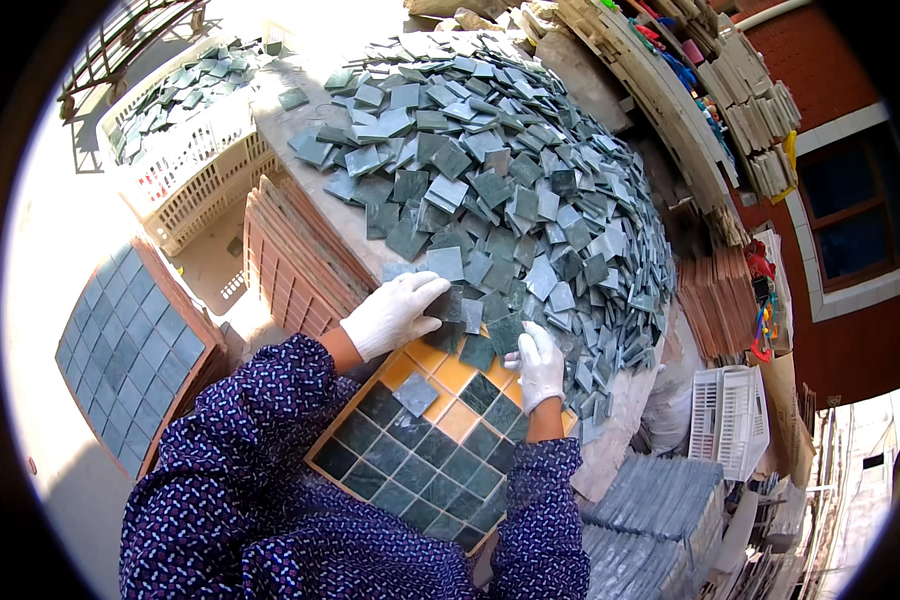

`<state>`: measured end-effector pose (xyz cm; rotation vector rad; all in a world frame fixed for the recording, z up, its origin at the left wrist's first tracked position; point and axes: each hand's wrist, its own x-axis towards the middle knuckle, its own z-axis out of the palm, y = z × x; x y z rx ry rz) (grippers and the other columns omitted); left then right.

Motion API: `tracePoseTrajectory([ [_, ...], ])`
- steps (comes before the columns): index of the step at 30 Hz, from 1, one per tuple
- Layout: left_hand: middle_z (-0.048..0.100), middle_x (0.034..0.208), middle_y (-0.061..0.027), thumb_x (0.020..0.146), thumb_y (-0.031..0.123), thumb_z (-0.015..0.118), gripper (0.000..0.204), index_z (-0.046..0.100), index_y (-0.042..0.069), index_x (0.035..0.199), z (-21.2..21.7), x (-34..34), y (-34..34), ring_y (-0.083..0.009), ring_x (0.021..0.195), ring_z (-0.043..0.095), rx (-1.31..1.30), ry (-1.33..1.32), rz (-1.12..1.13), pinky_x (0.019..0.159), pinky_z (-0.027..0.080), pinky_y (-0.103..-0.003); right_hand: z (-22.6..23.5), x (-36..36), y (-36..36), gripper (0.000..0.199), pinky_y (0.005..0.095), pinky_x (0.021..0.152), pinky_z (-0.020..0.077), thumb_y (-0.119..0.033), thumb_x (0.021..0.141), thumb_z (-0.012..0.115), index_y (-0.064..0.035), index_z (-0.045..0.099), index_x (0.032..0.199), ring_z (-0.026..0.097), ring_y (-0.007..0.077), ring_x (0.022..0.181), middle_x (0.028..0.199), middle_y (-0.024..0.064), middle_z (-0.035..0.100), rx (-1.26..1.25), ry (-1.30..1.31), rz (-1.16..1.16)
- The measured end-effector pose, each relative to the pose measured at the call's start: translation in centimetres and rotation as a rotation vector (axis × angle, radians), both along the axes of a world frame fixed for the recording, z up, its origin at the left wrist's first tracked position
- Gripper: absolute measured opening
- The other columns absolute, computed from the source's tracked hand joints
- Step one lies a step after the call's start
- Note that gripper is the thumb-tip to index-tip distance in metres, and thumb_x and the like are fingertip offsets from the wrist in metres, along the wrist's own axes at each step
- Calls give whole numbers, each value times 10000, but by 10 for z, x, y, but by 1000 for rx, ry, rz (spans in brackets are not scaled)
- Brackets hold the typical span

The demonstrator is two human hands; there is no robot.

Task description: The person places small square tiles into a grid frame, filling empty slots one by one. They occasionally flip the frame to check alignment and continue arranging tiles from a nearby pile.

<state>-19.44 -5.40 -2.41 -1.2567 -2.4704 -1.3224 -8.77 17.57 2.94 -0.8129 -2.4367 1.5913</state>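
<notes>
My left hand, in a white glove, pinches a dark green square stone tile at the near edge of the tile heap. In my right hand, also gloved, another green tile sits between thumb and fingers. Below both hands lies a yellow gridded tray. Its nearer rows hold dark green tiles set side by side, and several far cells show bare yellow. One paler tile rests askew across the cells. A darker tile lies on the far part, between my hands.
A large heap of loose tiles covers the table beyond the tray. Stacked reddish-brown trays and a tile-covered panel stand left. A white crate holds more tiles. Grey tile stacks and white baskets are at right.
</notes>
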Motion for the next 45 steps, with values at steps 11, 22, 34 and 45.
tracePoseTrajectory([
  [11,548,1080,-101,672,242,784,530,544,61,1108,14,13,11,-290,994,567,-422,153,-114,844,503,-380,-10,61,-28,303,251,603,510,-123,912,557,-41,603,1200,613,108,665,869,65,647,12,-64,29],
  [22,544,1161,-147,726,178,725,550,505,62,1216,9,32,-46,-335,1053,551,-352,47,-208,877,490,-414,-40,115,-62,275,379,795,513,-137,788,713,-111,666,1057,629,298,912,1124,112,590,453,-1,132],
  [34,539,1182,-154,731,199,735,544,530,41,1209,8,36,-61,-345,1077,536,-365,-41,-234,925,464,-415,-32,66,-107,570,420,861,499,-277,777,749,-63,509,1248,581,349,1049,1195,167,555,755,6,558],
  [45,504,1232,-138,727,208,746,556,538,54,1219,1,46,-51,-323,1083,528,-347,36,-351,935,469,-386,-25,55,-56,232,271,569,489,-151,922,546,-38,626,1109,604,118,590,864,86,658,289,-13,147],
])
